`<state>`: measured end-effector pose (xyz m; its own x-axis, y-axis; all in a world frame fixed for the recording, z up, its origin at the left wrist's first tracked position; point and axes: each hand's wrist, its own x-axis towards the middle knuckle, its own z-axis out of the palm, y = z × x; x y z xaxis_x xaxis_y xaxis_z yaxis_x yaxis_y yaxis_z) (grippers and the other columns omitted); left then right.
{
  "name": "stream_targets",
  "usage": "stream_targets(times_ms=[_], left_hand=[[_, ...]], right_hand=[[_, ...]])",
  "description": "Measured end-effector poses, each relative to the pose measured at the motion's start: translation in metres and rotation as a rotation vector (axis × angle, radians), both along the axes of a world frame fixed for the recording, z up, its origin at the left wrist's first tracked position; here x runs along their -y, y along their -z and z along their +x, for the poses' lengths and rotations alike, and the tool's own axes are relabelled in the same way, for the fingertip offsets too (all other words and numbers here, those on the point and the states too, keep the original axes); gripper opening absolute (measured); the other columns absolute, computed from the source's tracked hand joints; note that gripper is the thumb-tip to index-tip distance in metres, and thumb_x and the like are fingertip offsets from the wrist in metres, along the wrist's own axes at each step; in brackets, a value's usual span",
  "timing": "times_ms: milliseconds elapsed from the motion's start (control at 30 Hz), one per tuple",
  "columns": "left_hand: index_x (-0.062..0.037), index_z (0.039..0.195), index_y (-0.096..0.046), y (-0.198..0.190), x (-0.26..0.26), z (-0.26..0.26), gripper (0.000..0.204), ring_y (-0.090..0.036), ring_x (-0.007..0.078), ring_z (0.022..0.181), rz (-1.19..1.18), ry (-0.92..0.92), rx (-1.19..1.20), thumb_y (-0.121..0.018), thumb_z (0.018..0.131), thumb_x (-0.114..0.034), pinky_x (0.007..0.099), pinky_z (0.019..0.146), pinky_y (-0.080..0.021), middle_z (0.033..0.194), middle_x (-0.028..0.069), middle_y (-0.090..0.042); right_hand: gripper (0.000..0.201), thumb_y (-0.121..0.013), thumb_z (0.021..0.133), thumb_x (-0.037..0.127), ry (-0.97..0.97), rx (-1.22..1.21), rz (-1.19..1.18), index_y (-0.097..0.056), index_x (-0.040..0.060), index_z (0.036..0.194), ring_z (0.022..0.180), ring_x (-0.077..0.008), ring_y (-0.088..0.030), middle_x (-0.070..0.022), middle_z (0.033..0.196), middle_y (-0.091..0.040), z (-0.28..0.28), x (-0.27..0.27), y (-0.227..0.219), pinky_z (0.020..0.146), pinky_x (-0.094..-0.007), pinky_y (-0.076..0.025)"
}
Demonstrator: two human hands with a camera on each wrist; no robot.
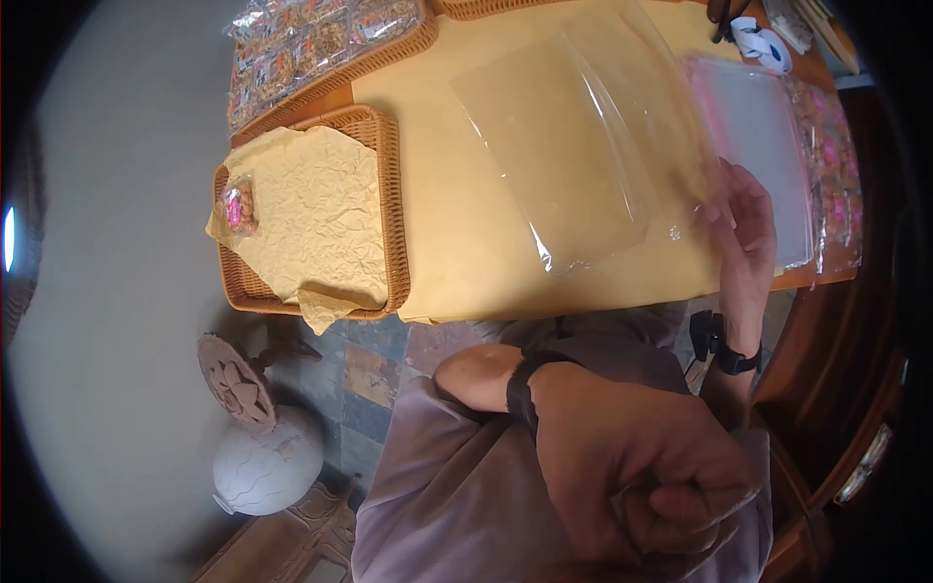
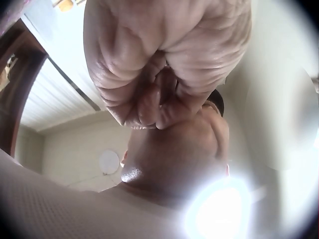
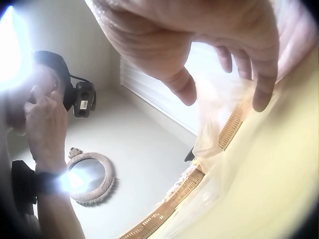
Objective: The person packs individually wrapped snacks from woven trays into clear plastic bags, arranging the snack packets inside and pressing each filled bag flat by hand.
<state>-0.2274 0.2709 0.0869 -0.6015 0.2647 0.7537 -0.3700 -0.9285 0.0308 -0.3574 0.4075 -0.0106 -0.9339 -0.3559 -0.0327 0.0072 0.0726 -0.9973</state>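
Observation:
My left hand (image 1: 641, 476) is raised close to the head camera, its fingers curled in toward the palm. In the left wrist view the same curled fingers are in front of the person's chin, and nothing shows inside them. My right hand (image 1: 746, 219) is at the right side of the table, beside the edge of a large clear plastic bag (image 1: 573, 146). The right wrist view has its thumb and fingers (image 3: 264, 92) spread apart, with the thin film (image 3: 212, 129) hanging just beyond them. That bag lies over yellow paper (image 1: 457, 262).
A wicker tray (image 1: 392, 214) lined with crumpled paper holds one small snack packet (image 1: 238, 206). Another wicker tray (image 1: 389, 56) at the back left is full of packets. To the right are a stack of clear bags (image 1: 768, 155), more packets (image 1: 834, 175) and a white tape roll (image 1: 763, 44).

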Motion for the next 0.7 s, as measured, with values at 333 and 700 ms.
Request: stream_targets(times_ms=[333,700], left_hand=[[-0.0084,0.083,-0.034,0.006,-0.02,0.012,0.038,-0.033,0.0073,0.055,0.086,-0.017,0.031,-0.068,0.085,0.008,0.0245,0.051,-0.026,0.067,-0.0033,-0.038],[-0.0086,0.081,-0.034,0.008,-0.026,0.018,0.04,-0.038,0.0086,0.056,0.187,-0.024,0.037,-0.07,0.083,0.009,0.0252,0.051,-0.028,0.069,-0.0018,-0.042]], right_hand=[[0.051,-0.064,0.094,-0.002,-0.013,-0.001,-0.014,-0.046,-0.0026,0.142,0.138,-0.0247,-0.05,-0.0179,0.148,-0.053,0.003,0.001,-0.002,0.115,-0.0365,-0.039],[0.052,-0.065,0.094,-0.002,-0.013,-0.003,-0.023,-0.047,-0.0017,0.142,0.136,-0.0235,-0.051,-0.018,0.148,-0.053,0.008,-0.005,0.001,0.116,-0.0363,-0.039]])
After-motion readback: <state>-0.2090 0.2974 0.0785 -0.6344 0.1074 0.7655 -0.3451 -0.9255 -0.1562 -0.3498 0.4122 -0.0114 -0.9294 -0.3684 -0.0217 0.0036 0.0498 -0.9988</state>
